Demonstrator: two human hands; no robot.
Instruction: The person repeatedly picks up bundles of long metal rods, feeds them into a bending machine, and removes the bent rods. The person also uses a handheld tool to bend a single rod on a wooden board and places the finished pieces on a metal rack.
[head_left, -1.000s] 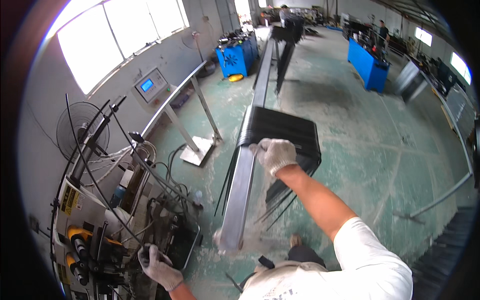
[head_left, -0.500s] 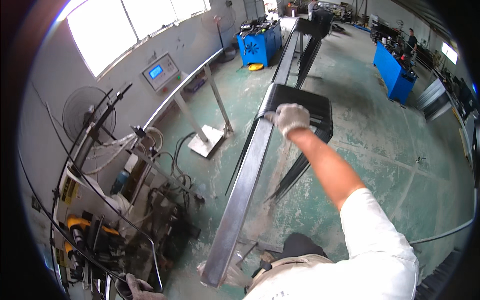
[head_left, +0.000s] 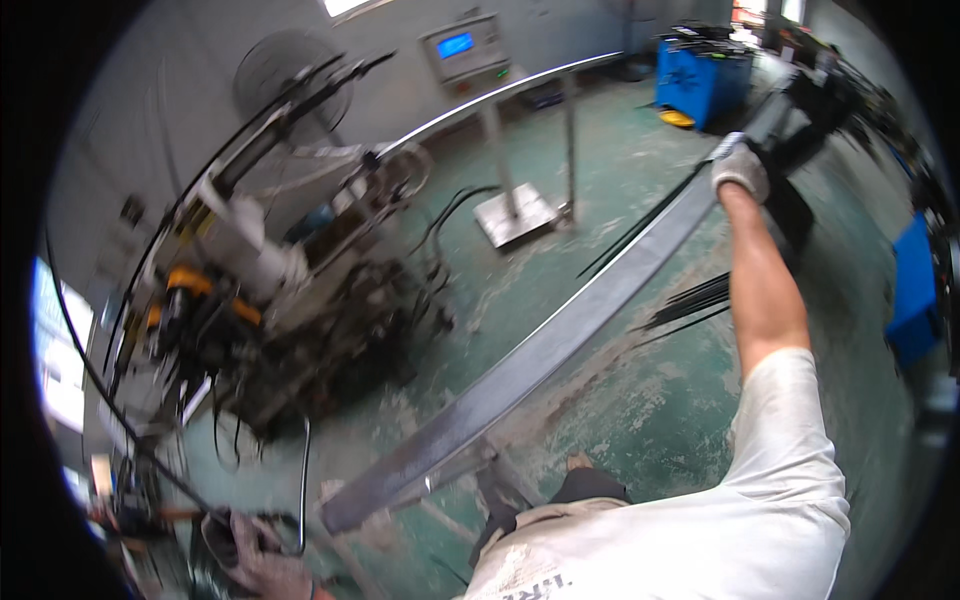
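A long, thin black rod [head_left: 140,446] slanted up from the gloved left hand [head_left: 252,556], which was curled round its low end. The gloved right hand [head_left: 741,168], its grip too hidden to tell, was at a drooping black bunch of thin rods [head_left: 792,215] on a long, flat grey metal bar [head_left: 540,362].

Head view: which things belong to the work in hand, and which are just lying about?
Seemingly in use:
- thin black rod, at the left hand
- grey beam, black rods, at the right hand

Apparently just around:
- fan
- blue-screened panel
- blue cabinets
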